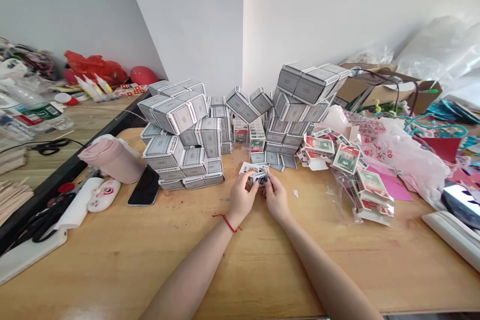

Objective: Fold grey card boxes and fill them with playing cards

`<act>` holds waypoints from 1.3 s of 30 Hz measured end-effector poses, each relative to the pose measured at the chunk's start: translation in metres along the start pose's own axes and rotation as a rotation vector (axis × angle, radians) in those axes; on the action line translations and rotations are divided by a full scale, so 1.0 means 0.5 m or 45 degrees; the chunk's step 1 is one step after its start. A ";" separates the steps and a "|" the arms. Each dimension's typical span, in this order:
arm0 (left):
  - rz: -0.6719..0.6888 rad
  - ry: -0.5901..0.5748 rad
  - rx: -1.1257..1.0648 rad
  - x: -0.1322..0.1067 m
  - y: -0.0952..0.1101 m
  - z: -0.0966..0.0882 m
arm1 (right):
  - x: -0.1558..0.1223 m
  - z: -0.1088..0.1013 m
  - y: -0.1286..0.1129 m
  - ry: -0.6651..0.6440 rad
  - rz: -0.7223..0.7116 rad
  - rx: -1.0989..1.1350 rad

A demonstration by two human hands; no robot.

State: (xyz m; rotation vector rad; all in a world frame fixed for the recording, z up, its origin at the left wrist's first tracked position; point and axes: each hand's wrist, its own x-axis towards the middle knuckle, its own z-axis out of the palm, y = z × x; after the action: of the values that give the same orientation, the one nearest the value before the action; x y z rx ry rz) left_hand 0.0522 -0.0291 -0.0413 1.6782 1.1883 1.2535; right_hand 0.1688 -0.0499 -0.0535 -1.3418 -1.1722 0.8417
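Observation:
In the middle of the wooden table, my left hand is closed on a playing card, which seems partly folded. My right hand pinches the card's other side, fingertips close to the left ones. Just behind them lie loose face-up cards, touching or nearly touching the held one. More patterned cards lie face down at the back right of my hands. Farther back, several card packs stand in a row. My fingers hide part of the held card.
Stacked boxes folded from cards rise at the left and right. Opened card boxes and plastic bags crowd the right side. A black phone, a pink roll and scissors lie left.

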 end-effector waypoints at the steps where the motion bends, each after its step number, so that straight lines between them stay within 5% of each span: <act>1: -0.021 0.015 0.008 0.000 -0.002 0.000 | 0.000 0.000 -0.001 0.017 -0.024 -0.028; 9: -0.156 -0.055 0.040 -0.001 -0.006 -0.004 | 0.003 -0.005 0.007 0.044 -0.135 -0.167; 24: 0.038 -0.147 0.603 -0.010 -0.002 -0.002 | 0.010 -0.017 0.006 0.117 -0.142 -0.130; 39: -0.178 -0.168 0.146 -0.006 -0.017 0.001 | 0.012 -0.018 0.007 0.168 -0.006 -0.103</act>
State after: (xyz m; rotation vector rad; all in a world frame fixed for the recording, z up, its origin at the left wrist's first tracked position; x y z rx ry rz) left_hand 0.0501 -0.0293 -0.0498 1.7006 1.2935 0.9906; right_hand 0.1797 -0.0462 -0.0547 -1.4382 -1.1154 0.6975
